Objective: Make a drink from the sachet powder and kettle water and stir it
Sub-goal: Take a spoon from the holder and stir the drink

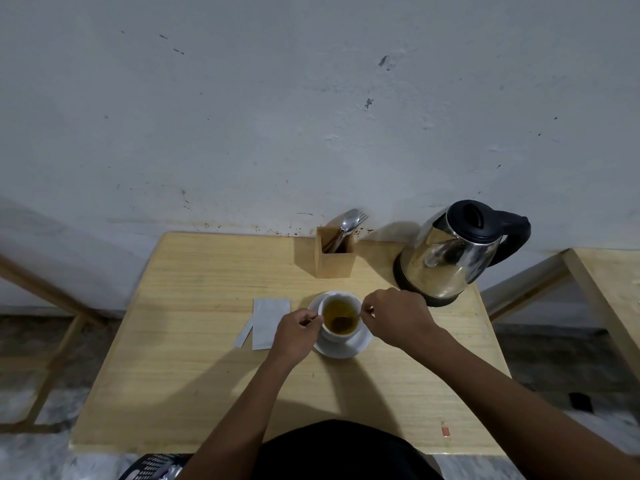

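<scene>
A white cup (330, 336) stands on a white saucer (360, 344) in the middle of the wooden table (194, 341). It holds a yellow-brown drink (337, 311). My right hand (398, 315) pinches the handle of a spoon (343, 322) whose bowl dips into the drink. My left hand (296, 332) grips the cup's left side. A torn grey sachet (268, 322) lies flat just left of the cup, with its torn-off strip (244, 336) beside it. The steel kettle (450, 258) with a black lid and handle stands at the back right.
A wooden holder (334, 256) with a spoon and fork stands at the back, against the white wall. Another wooden table's edge (606, 289) shows at right. A wooden frame (52, 323) stands on the floor at left.
</scene>
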{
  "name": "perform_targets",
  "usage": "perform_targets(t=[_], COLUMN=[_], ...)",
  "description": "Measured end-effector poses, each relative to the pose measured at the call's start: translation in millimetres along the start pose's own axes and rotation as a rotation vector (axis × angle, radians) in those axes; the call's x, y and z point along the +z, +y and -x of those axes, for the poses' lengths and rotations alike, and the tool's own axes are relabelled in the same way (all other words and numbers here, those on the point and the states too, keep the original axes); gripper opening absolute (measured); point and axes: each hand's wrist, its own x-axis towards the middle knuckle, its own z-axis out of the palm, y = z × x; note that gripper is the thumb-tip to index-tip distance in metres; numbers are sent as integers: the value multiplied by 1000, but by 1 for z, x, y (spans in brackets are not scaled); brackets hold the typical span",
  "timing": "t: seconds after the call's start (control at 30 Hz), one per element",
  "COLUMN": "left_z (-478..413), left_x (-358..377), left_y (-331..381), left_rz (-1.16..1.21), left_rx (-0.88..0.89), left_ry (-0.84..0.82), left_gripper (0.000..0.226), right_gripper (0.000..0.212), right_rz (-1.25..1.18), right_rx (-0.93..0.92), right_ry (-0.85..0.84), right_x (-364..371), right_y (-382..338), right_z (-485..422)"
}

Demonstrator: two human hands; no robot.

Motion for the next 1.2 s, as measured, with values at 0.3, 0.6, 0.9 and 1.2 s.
perform_targets(t=[0.3, 0.6, 0.9, 1.2], left_z=[0, 3, 4, 3], left_x=[0, 1, 2, 1], left_y=[-1, 2, 3, 4], left_rz=[24, 37, 31, 32], left_rx=[13, 19, 19, 15], left_ry=[9, 26, 30, 29], left_gripper=[13, 11, 9, 10], right_gripper=[18, 19, 21, 22], right_rz=[-363, -664, -789, -858], right_rx=[119, 238, 278, 325], right_ry=[222, 282, 299, 331], right_x=[37, 77, 88, 97], right_y=[21, 12, 2, -8], right_z=[51, 77, 83, 87])
